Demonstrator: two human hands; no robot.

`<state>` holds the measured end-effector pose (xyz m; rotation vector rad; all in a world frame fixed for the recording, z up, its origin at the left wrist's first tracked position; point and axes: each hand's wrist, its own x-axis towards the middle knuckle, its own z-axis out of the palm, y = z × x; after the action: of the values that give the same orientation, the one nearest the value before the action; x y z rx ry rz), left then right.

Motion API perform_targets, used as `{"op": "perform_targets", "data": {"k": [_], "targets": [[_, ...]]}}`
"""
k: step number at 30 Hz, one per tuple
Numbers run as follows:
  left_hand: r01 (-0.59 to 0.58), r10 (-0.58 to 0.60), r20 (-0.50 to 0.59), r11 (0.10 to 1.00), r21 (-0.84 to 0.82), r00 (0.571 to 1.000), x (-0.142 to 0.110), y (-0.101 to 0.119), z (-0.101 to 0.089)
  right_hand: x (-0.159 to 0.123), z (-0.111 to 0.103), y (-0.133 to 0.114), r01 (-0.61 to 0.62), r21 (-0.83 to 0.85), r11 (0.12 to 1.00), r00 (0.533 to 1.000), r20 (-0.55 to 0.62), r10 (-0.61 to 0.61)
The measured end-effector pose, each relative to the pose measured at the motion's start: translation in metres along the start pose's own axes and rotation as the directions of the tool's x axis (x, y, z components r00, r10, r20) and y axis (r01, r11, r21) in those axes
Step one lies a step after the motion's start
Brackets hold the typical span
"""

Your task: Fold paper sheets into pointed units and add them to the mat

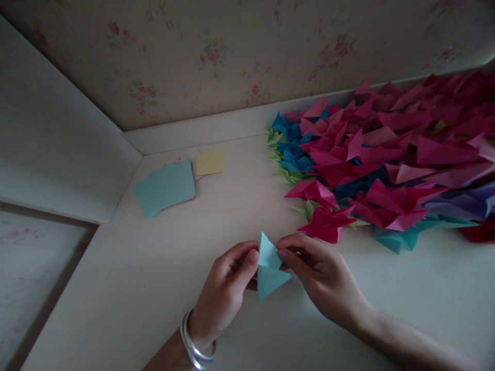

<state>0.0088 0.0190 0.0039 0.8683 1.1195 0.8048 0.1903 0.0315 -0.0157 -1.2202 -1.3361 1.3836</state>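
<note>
Between my two hands is a light blue piece of folded origami paper (270, 282), held just above the white table. A pointed flap rises at its top and a second triangular flap spreads out lower down. My left hand (228, 281), with silver bangles at the wrist, pinches the left edge between thumb and fingers. On the other side, my right hand (319, 273) grips the right edge by thumb and index fingertips. The fingers behind the paper are partly hidden.
Folded paper pieces (386, 154) in pink, blue, green and purple cover the table's right side. At the back left lie a stack of light blue paper sheets (166, 186) and a small yellow paper (210, 163). A white panel (58, 113) stands at left; flowered wallpaper (232, 56) is behind.
</note>
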Motion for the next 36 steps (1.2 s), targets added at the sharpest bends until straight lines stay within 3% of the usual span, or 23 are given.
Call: {"op": "perform_targets", "data": {"k": [5, 10, 13, 15, 20, 26, 31, 36], "targets": [[0.048, -0.044, 0.143, 0.999, -0.025, 0.989, -0.002, 0.003, 0.001, 0.003, 0.000, 0.000, -0.019, 0.008, 1.000, 0.997, -0.069, 0.019], [-0.055, 0.050, 0.031, 0.981, 0.187, 0.998, -0.002, 0.002, 0.001, 0.001, 0.001, 0.004, 0.011, -0.041, 0.999, 0.998, -0.056, -0.013], [-0.127, 0.152, -0.052, 0.936, 0.327, 0.987, -0.001, -0.001, 0.002, -0.005, 0.001, 0.004, 0.176, -0.169, 0.970, 0.976, -0.102, -0.195], [-0.152, 0.177, -0.040, 0.924, 0.352, 0.983, -0.001, -0.002, 0.003, -0.007, 0.000, 0.004, 0.246, -0.213, 0.946, 0.962, -0.064, -0.265], [-0.050, 0.042, 0.081, 0.993, 0.107, 0.996, -0.004, 0.001, 0.003, -0.003, -0.003, 0.001, 0.049, -0.042, 0.998, 0.997, 0.061, -0.046], [0.079, -0.042, 0.186, 0.977, -0.198, 0.982, -0.005, 0.002, -0.004, 0.001, -0.004, -0.007, -0.039, 0.208, 0.977, 0.994, 0.107, 0.017], [0.112, -0.043, 0.230, 0.949, -0.295, 0.972, -0.004, 0.003, -0.005, 0.002, -0.003, -0.009, -0.156, 0.387, 0.909, 0.976, 0.201, 0.082], [0.071, -0.030, 0.165, 0.966, -0.248, 0.986, -0.003, 0.001, -0.002, 0.005, -0.004, -0.006, -0.091, 0.327, 0.941, 0.987, 0.158, 0.041]]}}
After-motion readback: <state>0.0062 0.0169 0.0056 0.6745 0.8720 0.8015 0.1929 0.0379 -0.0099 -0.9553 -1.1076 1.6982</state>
